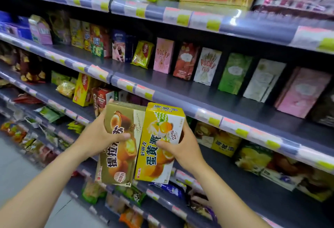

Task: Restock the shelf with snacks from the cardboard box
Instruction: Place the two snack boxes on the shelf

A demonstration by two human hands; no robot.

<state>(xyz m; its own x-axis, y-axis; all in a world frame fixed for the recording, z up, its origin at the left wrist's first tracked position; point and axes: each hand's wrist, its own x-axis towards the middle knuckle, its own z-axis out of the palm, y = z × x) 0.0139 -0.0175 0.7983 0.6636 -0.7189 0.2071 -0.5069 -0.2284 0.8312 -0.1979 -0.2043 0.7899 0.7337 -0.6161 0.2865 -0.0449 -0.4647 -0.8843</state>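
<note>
I hold two snack boxes upright and side by side in front of the shelves. My left hand [101, 135] grips the gold-brown tiramisu cake box [119, 157], thumb across its front. My right hand [179, 146] grips the yellow egg-yolk pie box [155, 155], thumb on its front and fingers behind. The boxes touch along their long edges. They hang level with the third shelf [226, 171] from the top, just in front of its rail. The cardboard box is not in view.
Above, a shelf [180, 88] carries upright Pocky boxes [163, 55] with bare dark board in front. Yellow and red boxes [83, 90] stand behind my left hand. Similar pie boxes [226, 142] sit to the right. Lower shelves hold bagged snacks [133, 193]; floor [14, 169] at left.
</note>
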